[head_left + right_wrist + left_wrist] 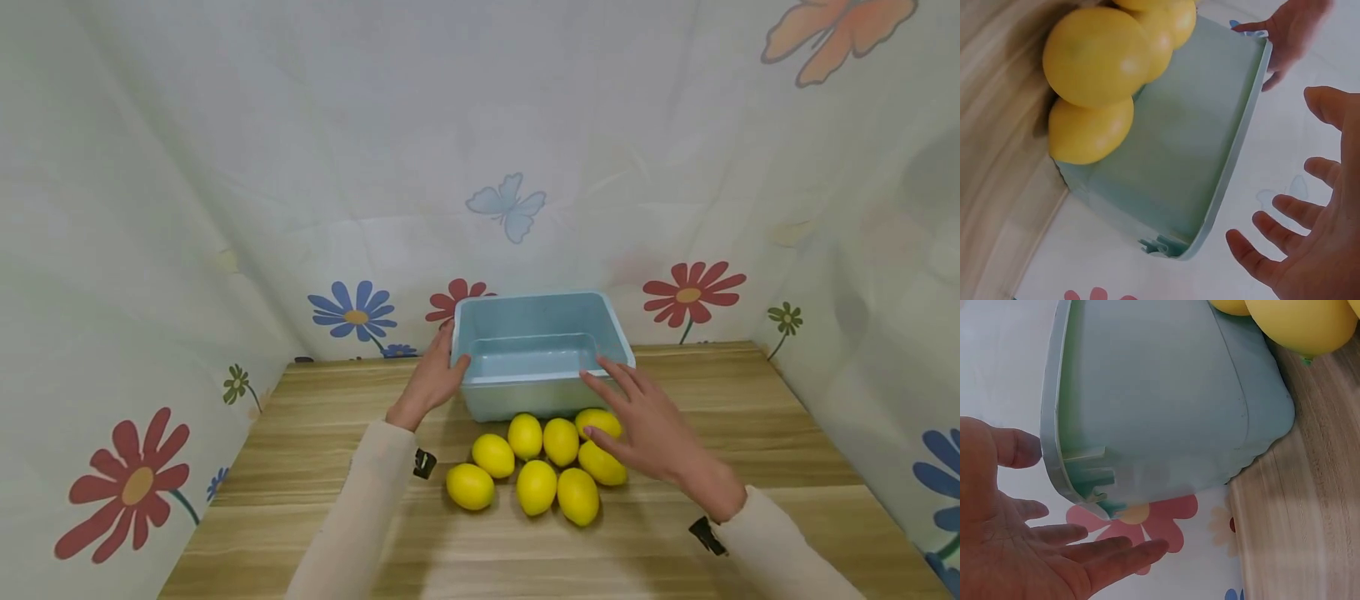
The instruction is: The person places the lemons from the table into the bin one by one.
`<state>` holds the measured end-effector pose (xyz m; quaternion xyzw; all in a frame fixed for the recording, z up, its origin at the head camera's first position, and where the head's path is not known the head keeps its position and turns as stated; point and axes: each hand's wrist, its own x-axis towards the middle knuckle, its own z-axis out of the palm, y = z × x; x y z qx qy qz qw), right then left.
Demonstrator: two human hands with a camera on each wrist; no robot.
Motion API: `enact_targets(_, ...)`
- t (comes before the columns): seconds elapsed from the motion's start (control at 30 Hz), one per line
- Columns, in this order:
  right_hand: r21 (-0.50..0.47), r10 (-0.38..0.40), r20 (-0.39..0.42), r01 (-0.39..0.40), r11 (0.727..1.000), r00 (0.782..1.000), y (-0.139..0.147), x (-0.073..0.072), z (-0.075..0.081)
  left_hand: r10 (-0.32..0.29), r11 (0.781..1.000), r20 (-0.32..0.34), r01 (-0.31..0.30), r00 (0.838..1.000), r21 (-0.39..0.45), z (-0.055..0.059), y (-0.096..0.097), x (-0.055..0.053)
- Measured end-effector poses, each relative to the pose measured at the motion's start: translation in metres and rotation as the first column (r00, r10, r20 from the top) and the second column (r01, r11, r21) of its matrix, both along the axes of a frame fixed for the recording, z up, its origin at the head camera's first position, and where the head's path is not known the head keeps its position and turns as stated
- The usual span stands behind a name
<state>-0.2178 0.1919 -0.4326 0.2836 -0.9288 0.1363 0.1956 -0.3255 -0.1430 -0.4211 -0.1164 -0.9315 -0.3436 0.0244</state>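
A light blue plastic bin (502, 396) stands with its open top upward near the back of the table. My left hand (435, 375) is at the bin's left side; in the left wrist view its thumb (1019, 449) meets the rim while the other fingers stretch out straight beyond it. Spread fingers show on my right hand (652, 425), which hovers by the bin's front right corner and holds nothing. From the right wrist view, a gap separates this hand from the rim. Several yellow lemons (536, 487) lie in a cluster against and before the bin's front wall.
The wood-grain table (337, 450) carries both bin and lemons. Close behind the bin hangs a pale cloth backdrop (405, 167) printed with flowers and butterflies, and it continues along both sides. A dark strap (423, 463) shows at the left wrist.
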Motion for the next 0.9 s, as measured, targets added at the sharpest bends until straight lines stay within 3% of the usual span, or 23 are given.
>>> enact_targets(0.3, -0.001, 0.021, 0.016, -0.021, 1.000, 1.000, -0.001, 0.013, -0.016, -0.016, 0.988, 0.017, 0.014, 1.000, 0.151, -0.005, -0.002, -0.005)
enact_targets(0.5, 0.047, 0.008, 0.118, -0.013, 0.999, 0.993, 0.004, 0.013, -0.026, -0.001, 0.971, 0.121, -0.028, 0.993, 0.236, -0.008, -0.003, -0.009)
enact_targets(0.7, 0.091, -0.041, 0.252, 0.018, 0.996, 0.967, 0.007, 0.014, -0.033, 0.010, 0.941, 0.231, -0.087, 0.973, 0.328, -0.012, -0.002, -0.011)
enact_targets(0.9, 0.090, -0.029, 0.309, 0.002, 0.996, 0.951, 0.005, 0.017, -0.042, 0.009, 0.909, 0.272, -0.121, 0.962, 0.398, -0.015, -0.003, -0.012)
